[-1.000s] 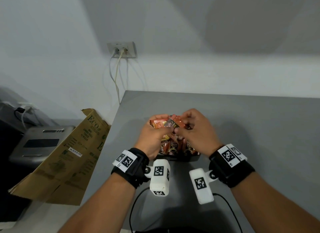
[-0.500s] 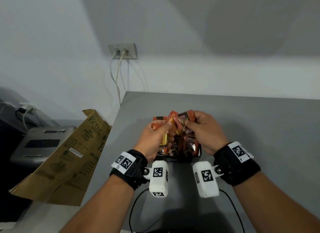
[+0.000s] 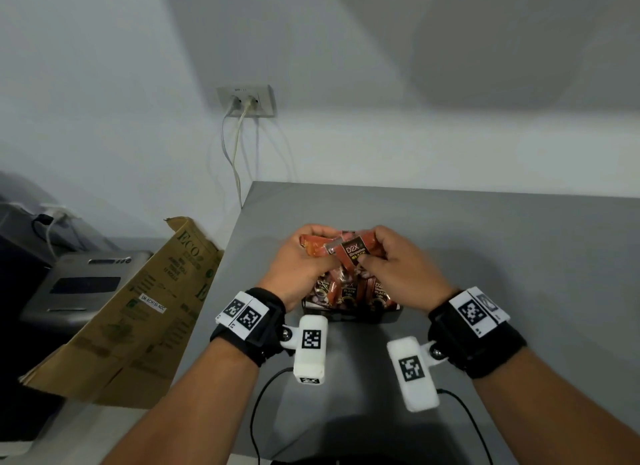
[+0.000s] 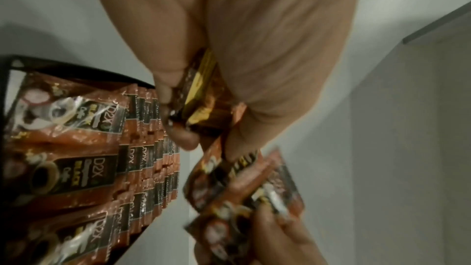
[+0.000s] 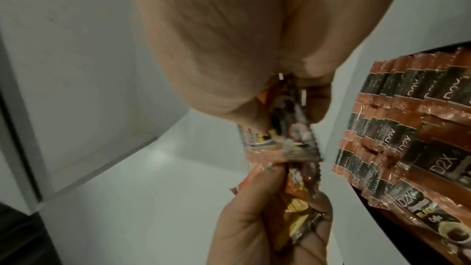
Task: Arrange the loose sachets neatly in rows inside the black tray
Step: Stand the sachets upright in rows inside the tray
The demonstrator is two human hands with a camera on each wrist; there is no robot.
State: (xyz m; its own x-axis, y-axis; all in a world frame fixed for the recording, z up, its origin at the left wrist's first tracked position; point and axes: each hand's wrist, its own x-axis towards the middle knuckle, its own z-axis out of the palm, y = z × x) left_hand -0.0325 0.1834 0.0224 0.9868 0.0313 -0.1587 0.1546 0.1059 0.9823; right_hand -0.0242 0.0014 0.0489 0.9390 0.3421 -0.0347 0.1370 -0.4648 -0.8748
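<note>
Both hands hover over the black tray [image 3: 349,318] on the grey table. My left hand [image 3: 311,245] grips a bundle of orange-brown coffee sachets [image 3: 317,248]. The right hand [image 3: 372,253] pinches one sachet [image 3: 353,251] whose dark label faces up, touching the bundle. In the left wrist view the left hand's fingers [image 4: 178,132] curl round sachets [image 4: 201,98], and the tray's rim [image 4: 76,71] frames upright rows of sachets [image 4: 142,148]. The right wrist view shows the right hand's thumb and fingers pinching a sachet [image 5: 288,120] beside the packed rows [image 5: 407,128].
A brown cardboard box [image 3: 138,309] leans off the table's left edge, with a grey printer [image 3: 79,284] behind it. A wall socket [image 3: 246,101] with hanging cables is at the back. Black cables [image 3: 263,395] run by the near edge. Bare grey tabletop [image 3: 519,257] lies to the right.
The right hand drew a sachet slightly to the right, then came back against the left hand's bundle. That sachet now shows its label upward. Both hands stay above the tray.
</note>
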